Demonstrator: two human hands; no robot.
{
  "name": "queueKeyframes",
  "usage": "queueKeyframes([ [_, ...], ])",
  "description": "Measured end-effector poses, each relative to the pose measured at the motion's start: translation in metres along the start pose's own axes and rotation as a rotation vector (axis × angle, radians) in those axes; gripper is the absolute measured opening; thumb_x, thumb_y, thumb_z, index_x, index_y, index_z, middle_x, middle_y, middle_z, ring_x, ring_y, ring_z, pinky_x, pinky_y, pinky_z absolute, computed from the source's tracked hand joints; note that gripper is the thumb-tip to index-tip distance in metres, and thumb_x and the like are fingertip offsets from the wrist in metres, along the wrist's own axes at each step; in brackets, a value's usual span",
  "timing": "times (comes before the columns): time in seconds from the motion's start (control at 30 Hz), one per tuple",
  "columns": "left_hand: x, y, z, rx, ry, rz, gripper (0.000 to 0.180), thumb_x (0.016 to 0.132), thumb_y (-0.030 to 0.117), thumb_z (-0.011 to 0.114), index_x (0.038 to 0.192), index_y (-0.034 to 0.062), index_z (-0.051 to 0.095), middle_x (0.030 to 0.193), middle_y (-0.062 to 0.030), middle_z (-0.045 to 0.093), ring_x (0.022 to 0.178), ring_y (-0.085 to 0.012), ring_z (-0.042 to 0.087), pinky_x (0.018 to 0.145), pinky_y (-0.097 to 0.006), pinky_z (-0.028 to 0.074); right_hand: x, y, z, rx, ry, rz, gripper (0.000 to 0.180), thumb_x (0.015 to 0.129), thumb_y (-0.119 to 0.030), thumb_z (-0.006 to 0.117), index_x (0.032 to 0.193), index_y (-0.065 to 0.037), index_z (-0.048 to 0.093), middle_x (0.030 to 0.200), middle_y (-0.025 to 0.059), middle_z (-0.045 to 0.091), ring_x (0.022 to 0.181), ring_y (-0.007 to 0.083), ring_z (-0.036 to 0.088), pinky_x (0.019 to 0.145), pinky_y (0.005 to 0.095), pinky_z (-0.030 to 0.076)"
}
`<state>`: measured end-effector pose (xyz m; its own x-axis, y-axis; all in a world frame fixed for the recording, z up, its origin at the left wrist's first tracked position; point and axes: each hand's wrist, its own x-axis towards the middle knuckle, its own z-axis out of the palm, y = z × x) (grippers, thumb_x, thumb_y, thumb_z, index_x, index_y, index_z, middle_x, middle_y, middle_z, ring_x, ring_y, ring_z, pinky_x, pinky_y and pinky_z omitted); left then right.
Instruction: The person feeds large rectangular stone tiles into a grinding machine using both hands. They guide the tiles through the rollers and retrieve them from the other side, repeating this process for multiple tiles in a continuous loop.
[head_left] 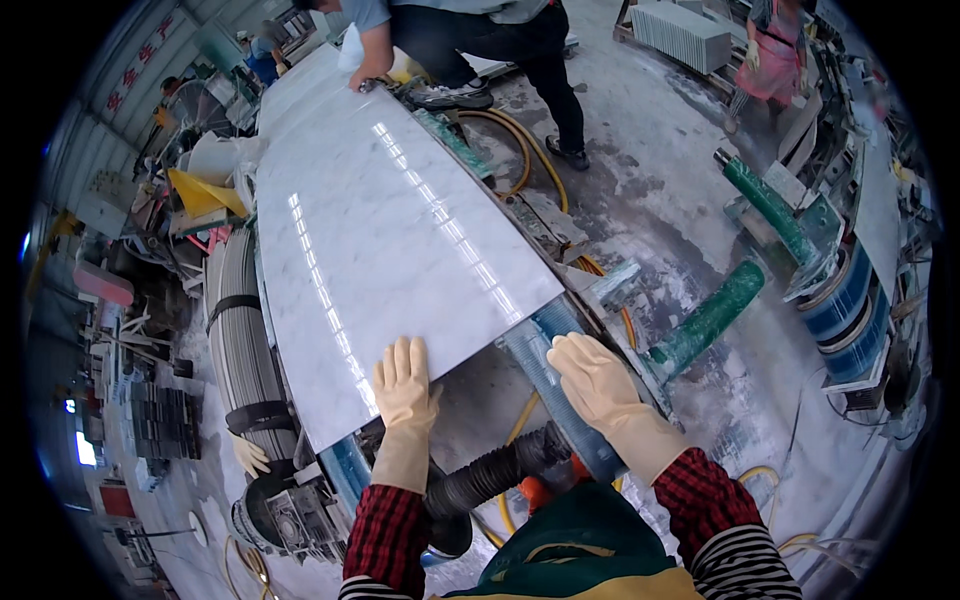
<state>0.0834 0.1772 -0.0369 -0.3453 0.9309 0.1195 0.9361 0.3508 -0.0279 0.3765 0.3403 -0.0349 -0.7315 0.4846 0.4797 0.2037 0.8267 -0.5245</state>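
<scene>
A polished white stone slab (400, 270) with faint grey veining stretches away from me, two rows of lights reflected in its surface. My left hand (404, 395), in a cream rubber glove, rests on the slab's near edge with fingers stretched out. To the right, past the slab's near corner, my right hand (597, 385) lies with fingers extended over a blue ribbed support (545, 345). Neither hand grips anything. At the far right edge of the slab, a co-worker's hand (372, 78) is at the stone; whether it holds something is too small to tell.
The co-worker (470, 40) has one foot raised beside the slab. A black corrugated hose (495, 468) runs below my hands. Green padded arms (710, 310) stick out at right. A grey ribbed bellows cover (240, 330) flanks the slab's left. Yellow hoses (525, 150) lie on the floor.
</scene>
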Motion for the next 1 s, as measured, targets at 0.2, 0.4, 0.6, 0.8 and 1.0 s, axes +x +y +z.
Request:
queueKeyframes([
  [0.2,0.01,-0.035,0.052,0.296,0.041,0.074,0.073,0.092,0.009,0.06,0.161,0.0078,0.037,0.163,-0.0179,0.045,0.144,-0.0401,0.052,0.116,-0.052,0.044,-0.008,0.012,0.003,0.117,0.045,0.088,0.017,0.087,-0.004,0.06,0.103,-0.001,0.061,0.105,0.0162,0.06,0.102,0.0384,0.06,0.09,0.0467,0.051],
  [0.4,0.018,-0.054,-0.005,0.108,-0.181,0.077,0.08,0.09,-0.007,0.056,0.165,0.0075,0.031,0.166,-0.0232,0.04,0.152,-0.0436,0.042,0.126,-0.044,0.037,-0.014,0.02,0.005,0.191,0.113,0.124,0.02,0.085,-0.002,0.064,0.105,0.0,0.062,0.114,0.0161,0.064,0.109,0.0366,0.061,0.095,0.0449,0.052],
  [0.6,0.064,-0.028,-0.103,0.097,-0.511,-0.086,0.092,0.084,-0.011,0.057,0.168,0.0131,0.024,0.169,-0.0225,0.035,0.148,-0.0389,0.047,0.122,-0.039,0.043,-0.019,0.026,0.001,0.279,0.091,0.208,0.019,0.09,-0.007,0.061,0.106,0.002,0.065,0.113,0.0152,0.064,0.108,0.0356,0.061,0.094,0.0438,0.052],
  [0.8,0.068,-0.032,-0.107,0.15,-0.6,-0.129,0.094,0.085,-0.008,0.058,0.169,0.0151,0.022,0.171,-0.0195,0.034,0.144,-0.0396,0.052,0.119,-0.039,0.046,-0.026,0.028,0.005,0.302,0.073,0.211,0.03,0.09,-0.007,0.062,0.116,0.007,0.068,0.122,0.0186,0.066,0.118,0.0359,0.062,0.103,0.0438,0.052],
  [1.0,0.067,-0.04,-0.109,0.145,-0.59,-0.08,0.094,0.086,-0.005,0.062,0.169,0.0137,0.023,0.169,-0.0225,0.036,0.141,-0.0411,0.054,0.118,-0.039,0.047,-0.033,0.029,0.01,0.316,0.061,0.208,0.033,0.089,-0.007,0.064,0.117,0.01,0.067,0.125,0.0204,0.067,0.122,0.0375,0.061,0.107,0.0464,0.051],
])
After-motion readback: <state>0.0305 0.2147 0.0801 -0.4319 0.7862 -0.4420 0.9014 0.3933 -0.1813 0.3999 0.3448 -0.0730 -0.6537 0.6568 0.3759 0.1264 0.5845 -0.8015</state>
